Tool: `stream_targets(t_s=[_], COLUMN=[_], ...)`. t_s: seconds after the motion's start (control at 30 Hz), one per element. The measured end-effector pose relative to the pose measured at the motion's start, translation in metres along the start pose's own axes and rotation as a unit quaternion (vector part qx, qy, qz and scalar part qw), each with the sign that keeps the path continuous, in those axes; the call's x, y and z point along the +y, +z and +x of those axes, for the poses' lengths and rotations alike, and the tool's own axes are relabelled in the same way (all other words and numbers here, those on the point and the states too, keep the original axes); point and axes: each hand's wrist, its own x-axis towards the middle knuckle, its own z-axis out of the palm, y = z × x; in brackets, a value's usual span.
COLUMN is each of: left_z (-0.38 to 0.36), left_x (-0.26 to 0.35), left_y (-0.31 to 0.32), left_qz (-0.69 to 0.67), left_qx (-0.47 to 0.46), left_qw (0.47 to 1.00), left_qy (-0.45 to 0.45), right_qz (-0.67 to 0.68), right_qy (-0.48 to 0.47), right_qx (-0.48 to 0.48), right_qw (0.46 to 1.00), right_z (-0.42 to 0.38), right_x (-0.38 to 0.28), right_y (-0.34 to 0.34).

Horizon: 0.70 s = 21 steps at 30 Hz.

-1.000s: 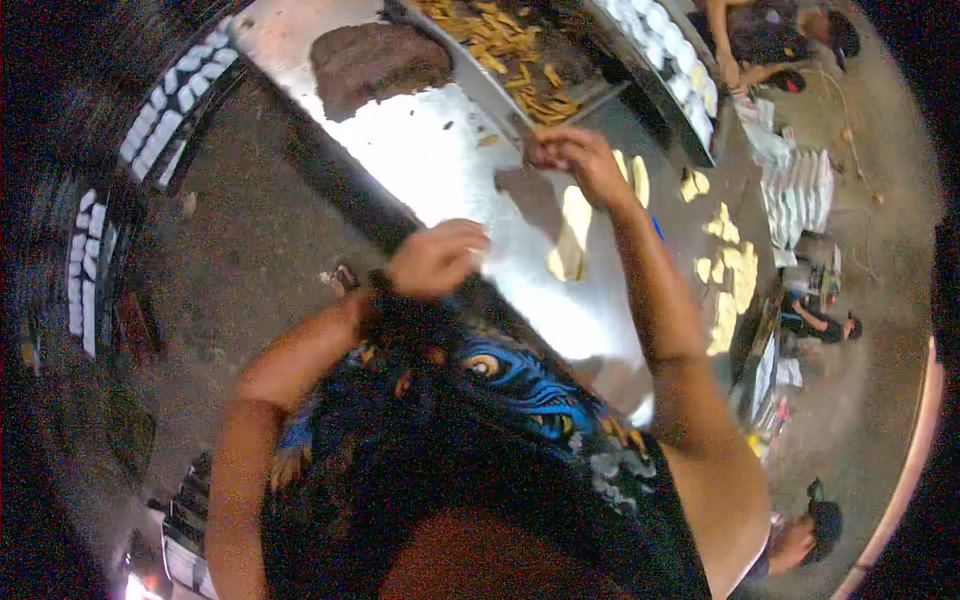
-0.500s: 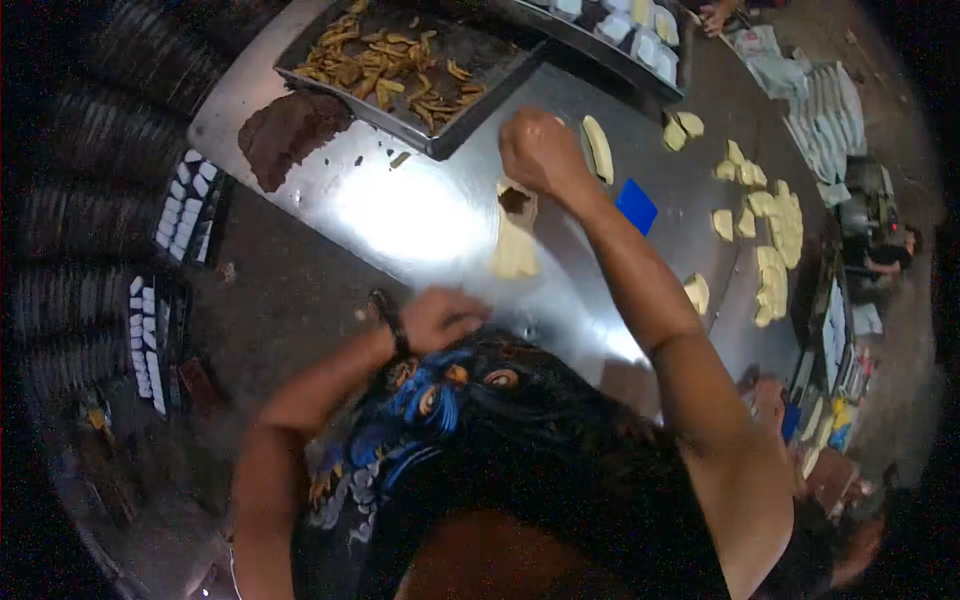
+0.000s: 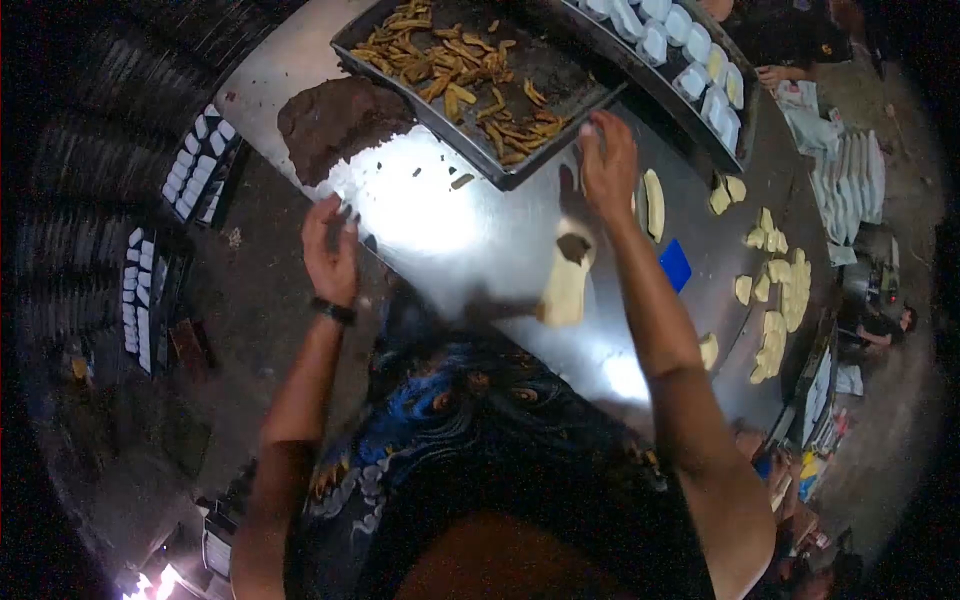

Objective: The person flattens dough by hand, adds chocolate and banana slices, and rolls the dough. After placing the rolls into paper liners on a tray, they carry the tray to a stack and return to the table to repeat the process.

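Lead: State the item and its position.

Checker: One flat dough strip (image 3: pixel 563 292), lying on the metal table (image 3: pixel 470 245) in front of the body. A patch of brown filling (image 3: pixel 574 248) sits on it near the far end.

Lead: Which hand is nearer, and which way does the strip lie from it?

Checker: The right hand (image 3: pixel 611 165). The strip lies on the body side of it and slightly to its left, filled end closest. The left hand (image 3: pixel 332 250) is well apart, over by the table's near edge.

Lead: Orientation?

Checker: Long axis runs away from the body, far end leaning slightly right. The filled end points toward the right hand; the plain end points back toward the shirt. The right forearm leans the other way, so the two lines converge slightly.

Lead: Condition of the grip?

Checker: Both hands open, fingers parted, nothing visibly held. The right fingertips are just beside the corner of the baking tray (image 3: pixel 455 143); contact cannot be confirmed.

Lead: Surroundings?

Checker: Golden-brown strips (image 3: pixel 415 60) lie in that tray. A brown filling mass (image 3: pixel 335 125) lies beyond the left hand. Right of the right forearm: a blue scraper (image 3: pixel 676 264), a long dough piece (image 3: pixel 655 205) and, further off, a dough cluster (image 3: pixel 795 290).
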Motion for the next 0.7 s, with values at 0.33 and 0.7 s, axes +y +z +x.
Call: stream_targets(t_s=[0.33, 0.7], left_z=[0.119, 0.113], left_x=[-0.058, -0.084], left_y=[0.018, 0.019], left_qz=[0.314, 0.213], left_qx=[-0.125, -0.099], left_qw=[0.936, 0.962], left_qy=[0.102, 0.14], right_qz=[-0.105, -0.234], right_qy=[-0.228, -0.206], right_qx=[-0.221, -0.29], right_qw=[0.943, 0.905], right_z=[0.162, 0.157], right_x=[0.006, 0.014], right_y=[0.129, 0.112])
